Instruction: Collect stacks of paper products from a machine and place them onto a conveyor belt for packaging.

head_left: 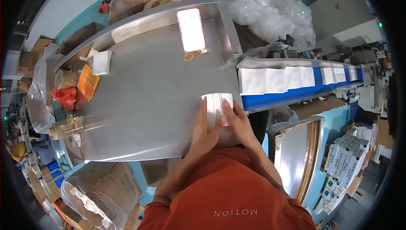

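Observation:
Between my two hands, just over the near right part of the metal table [148, 90], is a small stack of white paper packets [215, 103]. My left hand [205, 132] presses its left side, thumb toward the front. On the right side my right hand [239, 122] grips it, thumb across the front. Both hands are closed on the stack, and some fingers are hidden behind it. To the right, a blue conveyor belt [270, 99] carries a row of overlapping flat white packets [277, 80], with a few more farther along.
A phone with a bright white screen [191, 30] lies toward the table's back. At the left are a white packet [102, 62], an orange packet [88, 82], a red plastic bag [64, 97] and a tape roll [67, 128]. Raised metal rims edge the table. Cardboard boxes [101, 187] stand below.

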Available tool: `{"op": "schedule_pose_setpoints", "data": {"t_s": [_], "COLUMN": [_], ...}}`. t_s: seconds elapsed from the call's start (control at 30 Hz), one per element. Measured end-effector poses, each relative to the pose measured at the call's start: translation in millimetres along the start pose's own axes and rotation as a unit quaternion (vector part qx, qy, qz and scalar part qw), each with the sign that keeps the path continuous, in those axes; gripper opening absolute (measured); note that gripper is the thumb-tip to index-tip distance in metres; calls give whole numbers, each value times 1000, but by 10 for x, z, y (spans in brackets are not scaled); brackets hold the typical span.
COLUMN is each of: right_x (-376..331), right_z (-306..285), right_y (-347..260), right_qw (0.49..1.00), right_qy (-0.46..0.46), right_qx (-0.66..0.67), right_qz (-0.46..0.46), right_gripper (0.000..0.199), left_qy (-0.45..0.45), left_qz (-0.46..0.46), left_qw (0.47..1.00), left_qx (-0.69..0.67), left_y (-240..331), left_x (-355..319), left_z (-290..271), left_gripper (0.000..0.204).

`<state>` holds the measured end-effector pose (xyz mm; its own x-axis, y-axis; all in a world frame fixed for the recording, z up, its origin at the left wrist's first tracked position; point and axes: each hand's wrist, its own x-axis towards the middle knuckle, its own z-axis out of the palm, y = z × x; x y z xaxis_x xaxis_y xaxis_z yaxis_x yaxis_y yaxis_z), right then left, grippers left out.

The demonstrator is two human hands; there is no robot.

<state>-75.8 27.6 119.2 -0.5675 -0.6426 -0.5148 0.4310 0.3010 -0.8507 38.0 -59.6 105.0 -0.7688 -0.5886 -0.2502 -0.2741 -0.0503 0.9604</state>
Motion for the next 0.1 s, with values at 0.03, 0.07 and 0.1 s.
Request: {"op": "schedule_pose_setpoints", "data": {"t_s": [0.03,0.07,0.1], "right_x": [15,6,9], "right_z": [-12,-52,-51], "right_y": [31,27,24], "right_qw": [987,972,972], "right_qy": [-15,-32,-34], "right_qx": [150,207,205], "right_qz": [52,106,107], "right_gripper": [52,56,56], "left_qy": [-2,-5,-2], "left_qz": [-19,-38,-39], "left_qw": [1000,999,999], "left_qx": [-12,-25,-26], "left_y": [56,133,132], "left_x": [-9,-21,-25], "left_z": [-12,-28,-28], "left_gripper": [87,91,91]}}
